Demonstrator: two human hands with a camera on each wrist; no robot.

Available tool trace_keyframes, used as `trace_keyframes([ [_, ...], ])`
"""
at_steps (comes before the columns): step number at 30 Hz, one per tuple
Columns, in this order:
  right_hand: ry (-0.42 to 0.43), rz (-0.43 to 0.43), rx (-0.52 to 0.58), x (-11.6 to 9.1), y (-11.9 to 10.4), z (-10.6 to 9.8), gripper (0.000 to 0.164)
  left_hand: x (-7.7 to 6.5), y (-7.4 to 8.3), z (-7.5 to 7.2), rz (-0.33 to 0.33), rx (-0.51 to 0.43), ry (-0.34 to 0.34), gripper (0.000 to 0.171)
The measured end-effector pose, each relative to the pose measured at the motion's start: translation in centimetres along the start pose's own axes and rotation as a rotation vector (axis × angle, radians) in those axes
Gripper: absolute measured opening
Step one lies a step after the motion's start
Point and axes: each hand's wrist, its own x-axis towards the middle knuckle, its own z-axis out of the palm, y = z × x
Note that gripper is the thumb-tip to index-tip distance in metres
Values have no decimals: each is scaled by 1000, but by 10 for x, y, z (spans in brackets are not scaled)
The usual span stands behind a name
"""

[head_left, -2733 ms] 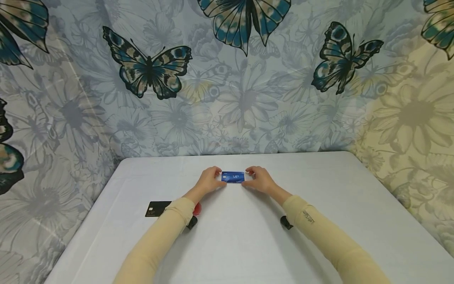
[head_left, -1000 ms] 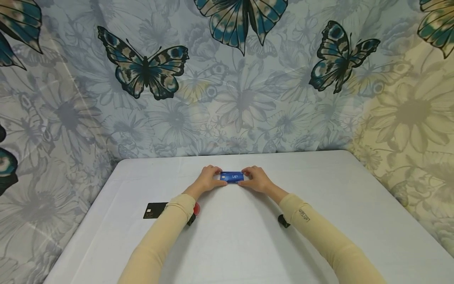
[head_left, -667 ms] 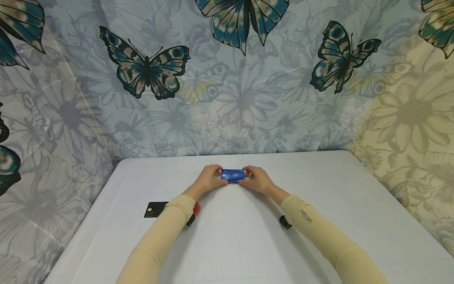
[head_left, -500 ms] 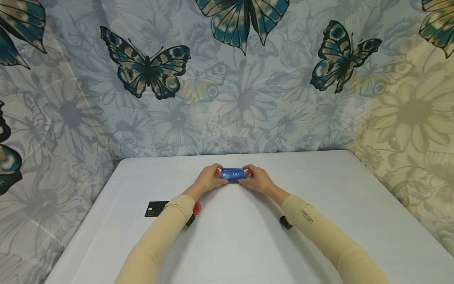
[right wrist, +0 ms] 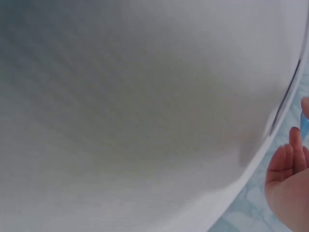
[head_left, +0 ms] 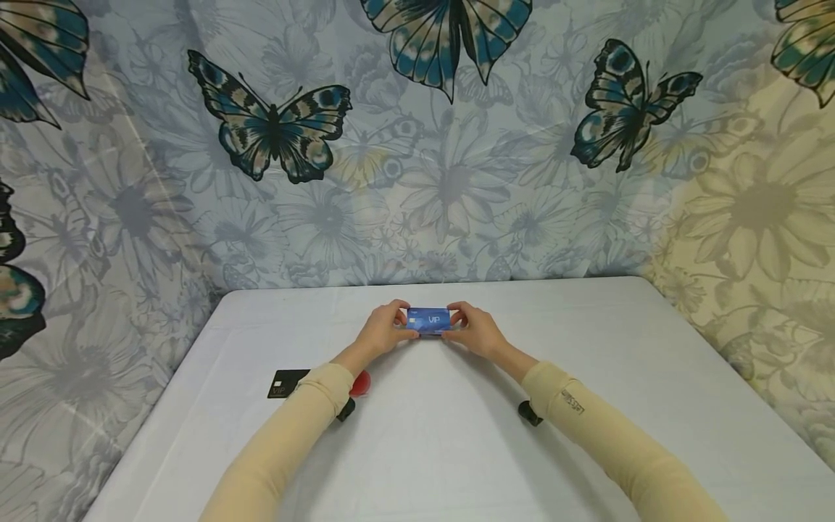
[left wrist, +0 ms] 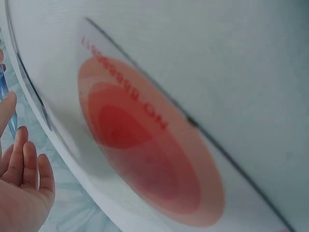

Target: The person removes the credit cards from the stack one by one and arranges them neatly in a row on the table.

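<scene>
A blue card (head_left: 428, 320) printed "VIP" is held between both hands near the far side of the table. My left hand (head_left: 380, 328) pinches its left end between thumb and fingers. At the right end, my right hand (head_left: 479, 331) pinches it likewise. The card's far edge is tilted up, and a thin dark line shows just below its near edge. In the left wrist view only a sliver of the blue card (left wrist: 7, 96) appears beside the left hand (left wrist: 21, 198). The right hand (right wrist: 289, 179) shows at that wrist view's right edge.
A black "VIP" card (head_left: 284, 384) lies at the left, partly hidden by the left sleeve. Past the sleeve shows a red round patch (head_left: 361, 383); close up it is red ovals (left wrist: 149, 145) with red numbers. Beyond the white table (head_left: 430, 435) hangs butterfly-printed cloth (head_left: 450, 239).
The right fingers, spread at the card's end earlier, have closed on it. The blue card has risen slightly, its far edge tilting up. The black card stays in place.
</scene>
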Motion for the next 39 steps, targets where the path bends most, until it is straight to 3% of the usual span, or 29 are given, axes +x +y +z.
trace_keyframes([
  [21,38,-146,29,-17,1,5,54,-24,4,-2,-1,-41,20,54],
  [39,-12,-131,72,-37,-10,9,51,-50,4,-6,28,-27,11,53],
])
